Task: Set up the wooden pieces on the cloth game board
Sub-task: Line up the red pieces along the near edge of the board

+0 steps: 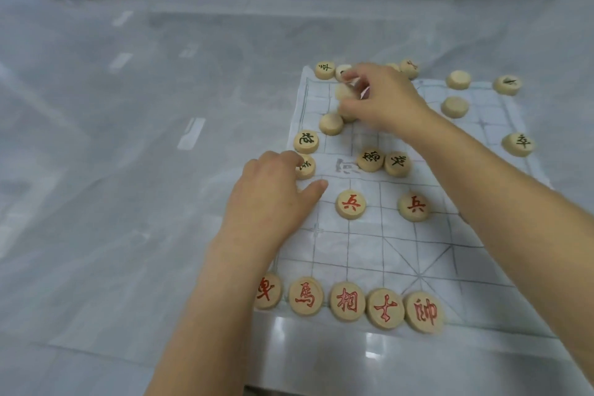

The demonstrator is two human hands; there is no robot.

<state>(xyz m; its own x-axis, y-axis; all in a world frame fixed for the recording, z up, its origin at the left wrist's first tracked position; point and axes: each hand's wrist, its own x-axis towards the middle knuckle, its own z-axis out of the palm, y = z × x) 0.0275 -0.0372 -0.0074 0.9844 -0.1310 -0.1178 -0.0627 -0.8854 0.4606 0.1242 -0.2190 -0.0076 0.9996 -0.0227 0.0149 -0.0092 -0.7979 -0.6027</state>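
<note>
Your near rank is half built: five red-lettered pieces (pixel 347 301) sit side by side along the near left edge of the cloth board (pixel 369 244), and two red soldiers (pixel 351 204) stand a couple of lines farther in. The far half is still a jumble. Black-lettered pieces lie off their points and several blank-faced ones (pixel 454 107) are turned face down.

Your right hand (pixel 382 96) is reaching to the far left corner and pinches a pale piece (pixel 345 92) between fingertips and thumb (blur smears its edges, so its face cannot be read). Your left hand (pixel 276 193) lies at the board's left edge. Its fingertips cover the near side of a black-lettered piece (pixel 305 165) and its thumb is stretched out just beside that piece; whether it actually grips it, I cannot tell.

So the step in hand looks like sorting the far-side pieces. Next, you probably need to turn the pinched piece face up, read it and set it squarely on a line crossing, not inside a square. Lift it clear of its neighbours, which crowd close there, and keep the thin cloth from bunching under your wrist.
</note>
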